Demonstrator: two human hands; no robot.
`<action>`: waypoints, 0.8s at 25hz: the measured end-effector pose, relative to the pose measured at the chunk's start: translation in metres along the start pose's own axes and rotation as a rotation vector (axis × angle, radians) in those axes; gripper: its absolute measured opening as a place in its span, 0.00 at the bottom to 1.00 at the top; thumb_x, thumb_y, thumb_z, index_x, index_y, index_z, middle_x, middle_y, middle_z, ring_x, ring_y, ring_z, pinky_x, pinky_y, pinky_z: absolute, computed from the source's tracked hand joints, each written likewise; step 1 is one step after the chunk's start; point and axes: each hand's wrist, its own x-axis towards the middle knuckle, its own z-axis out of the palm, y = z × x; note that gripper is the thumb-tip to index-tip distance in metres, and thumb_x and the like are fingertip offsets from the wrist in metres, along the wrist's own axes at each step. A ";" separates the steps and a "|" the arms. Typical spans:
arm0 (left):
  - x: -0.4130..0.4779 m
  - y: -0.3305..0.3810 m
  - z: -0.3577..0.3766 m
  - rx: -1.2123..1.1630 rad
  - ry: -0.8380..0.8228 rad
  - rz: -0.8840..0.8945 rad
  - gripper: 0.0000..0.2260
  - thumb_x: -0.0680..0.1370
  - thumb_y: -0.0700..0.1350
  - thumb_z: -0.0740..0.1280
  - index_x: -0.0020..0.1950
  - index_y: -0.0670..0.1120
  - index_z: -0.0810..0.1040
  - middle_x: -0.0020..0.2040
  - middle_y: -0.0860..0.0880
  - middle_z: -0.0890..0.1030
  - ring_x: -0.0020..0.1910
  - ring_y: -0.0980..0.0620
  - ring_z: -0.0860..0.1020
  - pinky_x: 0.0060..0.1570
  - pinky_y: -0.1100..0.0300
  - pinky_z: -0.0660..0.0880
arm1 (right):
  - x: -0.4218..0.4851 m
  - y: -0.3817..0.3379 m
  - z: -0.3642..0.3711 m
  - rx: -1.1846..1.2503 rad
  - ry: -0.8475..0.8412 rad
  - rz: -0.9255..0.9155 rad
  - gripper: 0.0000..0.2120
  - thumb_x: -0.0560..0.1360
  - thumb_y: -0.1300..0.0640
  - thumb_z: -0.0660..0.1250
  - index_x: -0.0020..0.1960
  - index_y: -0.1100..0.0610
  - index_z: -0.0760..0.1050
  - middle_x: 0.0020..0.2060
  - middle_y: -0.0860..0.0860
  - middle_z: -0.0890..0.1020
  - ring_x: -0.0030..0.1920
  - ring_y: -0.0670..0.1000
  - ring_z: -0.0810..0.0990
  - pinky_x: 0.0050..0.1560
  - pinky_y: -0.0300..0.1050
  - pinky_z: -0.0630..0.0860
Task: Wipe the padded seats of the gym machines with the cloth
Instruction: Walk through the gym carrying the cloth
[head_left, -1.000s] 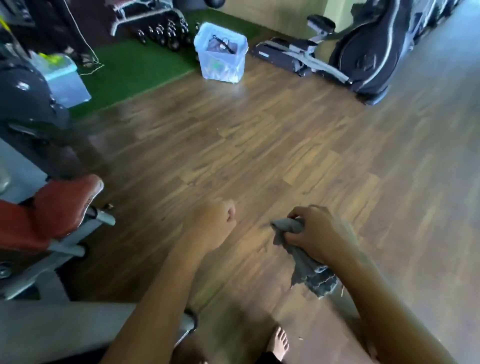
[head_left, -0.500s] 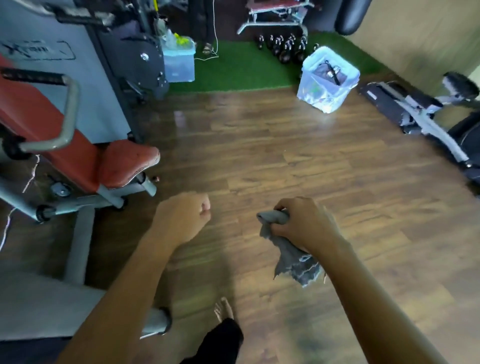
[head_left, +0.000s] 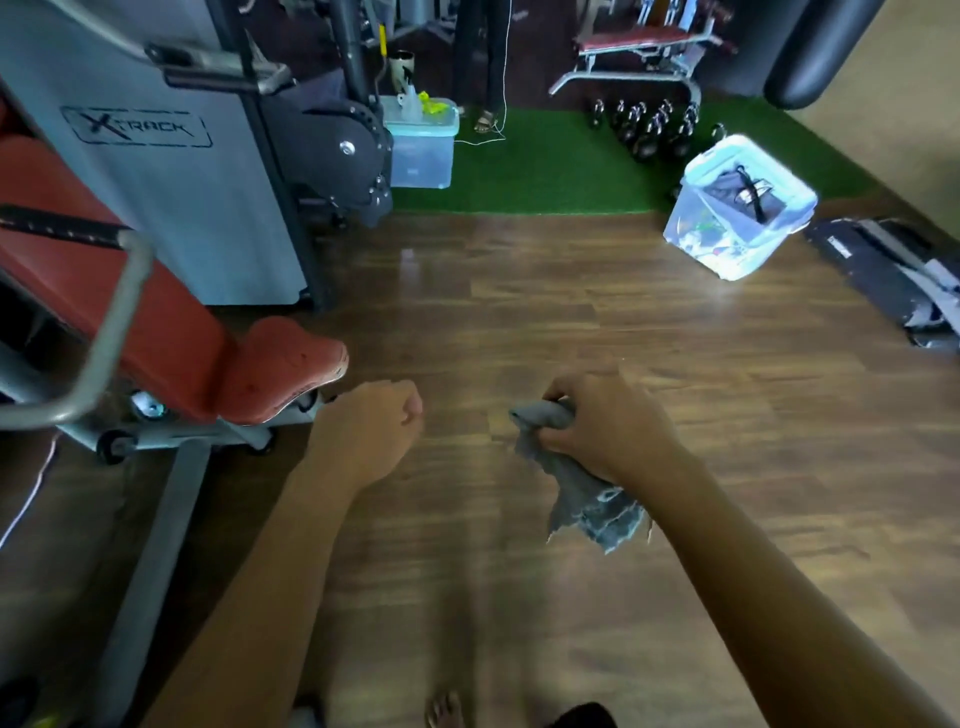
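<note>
My right hand (head_left: 605, 423) grips a crumpled grey cloth (head_left: 582, 488) that hangs below the fist, above the wooden floor. My left hand (head_left: 371, 428) is curled into a fist and holds nothing. Just left of it stands a gym machine with a red padded seat (head_left: 283, 369) and a long red backrest (head_left: 104, 306), framed by a grey metal handle (head_left: 111, 332). Neither hand touches the seat. Another bench with a red pad (head_left: 641, 36) stands far back.
The grey machine housing (head_left: 171, 171) rises at the left. Two clear plastic bins (head_left: 740, 208) (head_left: 421, 145) stand near the green turf (head_left: 540, 166), with dumbbells (head_left: 644, 130) behind. A cardio machine base (head_left: 893, 275) lies at the right. My bare foot (head_left: 444, 709) shows at the bottom.
The view has swung left and the red-seated machine now fills the left side, closer to my left hand. Both hands keep their pose, the cloth still in my right.
</note>
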 end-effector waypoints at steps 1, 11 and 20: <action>0.016 0.003 -0.002 0.010 0.009 -0.011 0.04 0.80 0.49 0.64 0.51 0.52 0.78 0.47 0.53 0.79 0.48 0.49 0.78 0.53 0.50 0.76 | 0.020 0.004 -0.002 -0.002 -0.004 -0.024 0.16 0.70 0.41 0.71 0.56 0.46 0.79 0.48 0.49 0.82 0.48 0.54 0.80 0.43 0.48 0.76; 0.166 0.034 -0.004 0.000 0.141 -0.363 0.09 0.82 0.48 0.64 0.59 0.50 0.79 0.54 0.48 0.81 0.50 0.50 0.78 0.45 0.57 0.68 | 0.242 0.060 -0.049 -0.090 -0.143 -0.383 0.12 0.74 0.40 0.67 0.52 0.45 0.79 0.43 0.47 0.82 0.41 0.50 0.80 0.36 0.44 0.72; 0.203 -0.004 0.020 -0.003 0.168 -0.845 0.09 0.80 0.50 0.62 0.59 0.53 0.77 0.58 0.51 0.80 0.56 0.45 0.79 0.49 0.53 0.71 | 0.388 -0.011 -0.014 -0.103 -0.254 -0.875 0.16 0.69 0.38 0.70 0.51 0.47 0.78 0.45 0.47 0.78 0.45 0.53 0.80 0.43 0.48 0.76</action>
